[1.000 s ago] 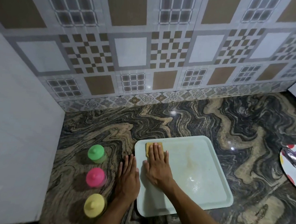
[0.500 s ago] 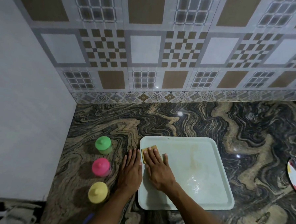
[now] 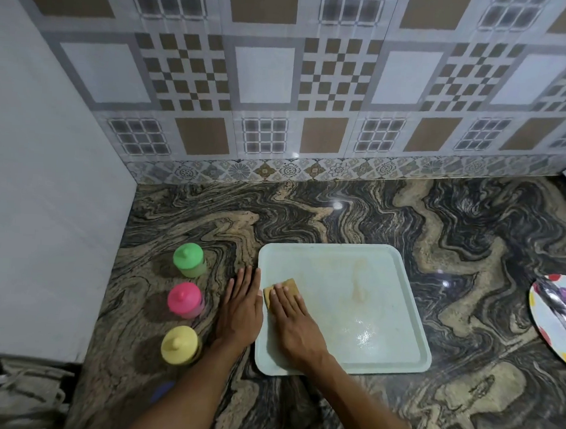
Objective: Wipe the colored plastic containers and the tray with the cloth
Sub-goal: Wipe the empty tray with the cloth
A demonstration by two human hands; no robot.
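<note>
Wiping the tray (image 3: 384,318) is the step in hand. Right hand (image 3: 294,323) flat, fingers straight, pressing cloth (image 3: 286,285) onto tray's left side. Left hand (image 3: 240,307) flat on bench (image 3: 469,257) just beside tray, grip holding nothing. Green container (image 3: 187,258), pink container (image 3: 183,299), yellow container (image 3: 180,343) stand left. Next, likely: sweep cloth right across the stained middle.

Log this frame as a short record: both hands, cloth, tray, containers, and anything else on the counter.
surface: marbled counter, tiled wall behind
tray: pale, flat on the counter, with a brownish smear and a wet shine
cloth: tan, on the tray's left part
right hand: flat, fingers pressing the cloth
left hand: flat on the counter beside the tray's left edge
containers: green container, pink container, yellow container, lidded, in a row, untouched
other: dotted plate at the right edge
</note>
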